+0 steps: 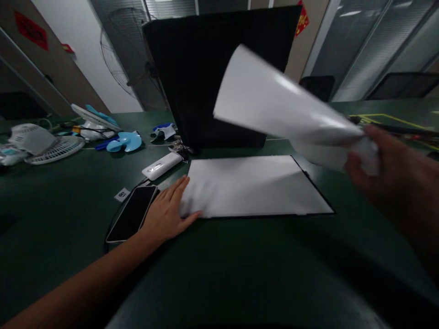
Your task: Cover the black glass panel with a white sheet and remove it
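Observation:
A flat white rectangular panel (pixel 254 187) with a thin black edge lies on the dark green table. My left hand (pixel 168 210) rests palm down at its left edge, fingers stretched out and thumb near the front left corner. Raised at the right, my right hand (pixel 387 169) pinches the corner of a glossy white sheet (pixel 270 98). The sheet is curled and hangs in the air above the panel, slightly blurred. Beside my left hand lies a phone (pixel 133 214) with a dark screen and a cable at its edge.
A big black screen-like panel (pixel 219 77) stands upright behind the white one. To the left lie a white power bank-like device (pixel 163 165), a small paper tag (pixel 122 195), keys (pixel 180 147), blue fan blades (pixel 125 141) and white fan parts (pixel 37 141). Yellow tape (pixel 394 119) marks the far right.

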`<state>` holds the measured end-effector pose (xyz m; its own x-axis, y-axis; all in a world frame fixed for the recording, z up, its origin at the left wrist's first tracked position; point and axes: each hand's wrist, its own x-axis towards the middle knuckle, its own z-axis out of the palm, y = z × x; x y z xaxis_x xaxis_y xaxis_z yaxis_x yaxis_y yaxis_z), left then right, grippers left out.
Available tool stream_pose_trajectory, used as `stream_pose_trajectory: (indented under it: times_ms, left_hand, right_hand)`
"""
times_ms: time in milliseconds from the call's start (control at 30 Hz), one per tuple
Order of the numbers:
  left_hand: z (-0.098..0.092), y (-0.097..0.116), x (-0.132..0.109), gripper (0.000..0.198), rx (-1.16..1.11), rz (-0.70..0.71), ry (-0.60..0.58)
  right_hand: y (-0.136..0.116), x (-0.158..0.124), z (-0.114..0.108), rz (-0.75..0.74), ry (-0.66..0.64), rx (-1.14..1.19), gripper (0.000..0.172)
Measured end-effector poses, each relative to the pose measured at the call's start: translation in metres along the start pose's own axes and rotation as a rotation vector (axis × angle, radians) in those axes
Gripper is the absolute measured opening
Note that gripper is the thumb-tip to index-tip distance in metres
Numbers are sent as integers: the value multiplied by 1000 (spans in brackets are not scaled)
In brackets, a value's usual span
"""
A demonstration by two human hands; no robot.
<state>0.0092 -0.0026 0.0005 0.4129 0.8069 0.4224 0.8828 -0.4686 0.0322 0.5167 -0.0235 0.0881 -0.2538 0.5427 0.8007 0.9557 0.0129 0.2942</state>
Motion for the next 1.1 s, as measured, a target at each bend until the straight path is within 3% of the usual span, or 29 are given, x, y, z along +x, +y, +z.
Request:
stream_pose_trajectory:
  times_ms: [100, 200, 367, 500, 600, 667, 767, 1100]
  left_hand:
    - [2, 0, 1, 110, 9, -60, 187]
    - [-1, -3, 0, 112, -7, 80, 293]
    - [-4, -8, -5, 72, 26, 309, 285]
    - [-2, -12, -5, 43, -37, 395, 257]
    - [-1, -14, -1, 41, -20, 345, 210]
    - [-1, -15, 1, 41, 14, 304, 166]
    - [0, -11, 0, 40, 54, 280, 84]
    - [-10, 15, -5, 37, 224, 164, -95]
  right_hand:
    - [-46, 1, 15, -401, 87, 136, 69]
    - [-75, -15, 21, -537, 10, 238, 64]
    - [-96, -42, 31, -577, -247, 276, 56]
    - [-92, -45, 33, -553, -257, 340, 55]
    - [-83, -48, 35, -650, -226, 385, 42]
    - [-79, -50, 37, -690, -253, 409, 42]
    - [-79, -52, 42, -668, -297, 428, 43]
    - [-94, -54, 54, -663, -214, 479, 28]
